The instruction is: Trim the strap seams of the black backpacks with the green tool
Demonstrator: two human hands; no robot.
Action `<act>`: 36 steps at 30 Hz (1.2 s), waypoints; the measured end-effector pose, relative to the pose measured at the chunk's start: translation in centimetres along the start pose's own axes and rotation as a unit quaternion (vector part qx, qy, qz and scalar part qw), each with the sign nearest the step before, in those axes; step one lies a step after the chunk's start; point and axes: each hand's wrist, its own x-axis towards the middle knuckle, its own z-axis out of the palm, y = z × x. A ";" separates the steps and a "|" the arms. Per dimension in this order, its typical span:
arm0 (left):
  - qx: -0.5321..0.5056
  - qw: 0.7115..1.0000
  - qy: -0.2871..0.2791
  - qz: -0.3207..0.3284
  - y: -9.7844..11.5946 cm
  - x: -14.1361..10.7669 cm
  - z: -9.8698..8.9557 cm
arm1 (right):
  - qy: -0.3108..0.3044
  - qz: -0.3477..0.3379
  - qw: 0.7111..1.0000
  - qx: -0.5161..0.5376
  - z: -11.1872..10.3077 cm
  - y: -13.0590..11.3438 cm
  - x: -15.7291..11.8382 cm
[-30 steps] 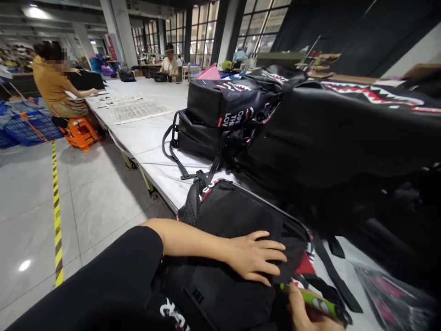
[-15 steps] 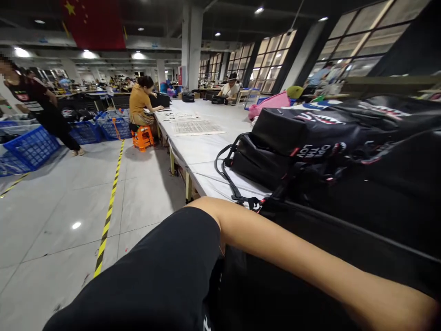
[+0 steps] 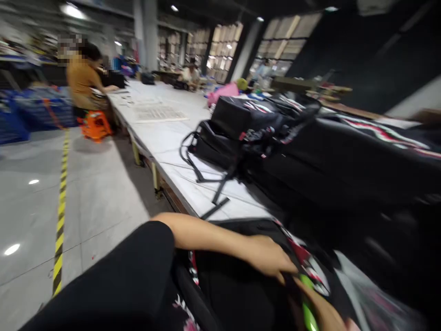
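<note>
A black bag [image 3: 237, 285] with red, white and pink print lies at the bottom centre, in front of me. My left hand [image 3: 272, 257] reaches across it with fingers bent at its right part, blurred, and what they hold is too smeared to name. Close beside it, my right hand [image 3: 324, 308] shows at the bottom edge, partly cut off. A bright green item [image 3: 309, 308] is between the two hands; which hand holds it cannot be told. Clear plastic [image 3: 375, 299] lies to the right.
Black bags [image 3: 234, 119] with straps are piled on the long white table [image 3: 155, 133]. A person in orange [image 3: 82, 78] sits at its left side, near an orange stool [image 3: 95, 125]. Blue baskets [image 3: 41, 110] stand on the floor. Another person [image 3: 190, 76] is farther back.
The view has swung right. My left hand, earlier at the right edge, is now over the black bag near the centre. My right hand, the green item and the clear plastic have come into view.
</note>
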 end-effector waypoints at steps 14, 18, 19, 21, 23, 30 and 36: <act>0.139 0.987 0.067 -0.049 -3.7 2.5 -0.1 | 0.009 0.003 0.999 0.053 -1.2 -5.6 -2.5; 0.150 0.985 0.090 -0.002 -2.7 0.6 0.8 | -0.015 0.038 0.995 0.090 -1.4 -5.3 -2.8; 0.149 0.986 0.081 0.002 -2.6 0.4 1.0 | -0.008 0.048 0.994 0.101 -1.1 -5.1 -2.9; 0.149 0.987 0.055 -0.005 -2.6 0.4 1.6 | 0.004 0.080 0.988 0.131 -0.4 -4.9 -3.1; 0.153 0.987 0.028 -0.024 -2.7 0.9 2.3 | 0.014 0.137 0.976 0.168 0.3 -4.8 -3.4; 0.159 0.986 0.005 -0.054 -2.6 1.9 2.5 | -0.041 0.188 0.971 0.141 -1.0 -4.1 -2.2; 0.132 0.988 0.041 -0.074 -2.6 1.4 2.7 | -0.162 0.207 0.949 0.171 -3.5 -3.6 0.9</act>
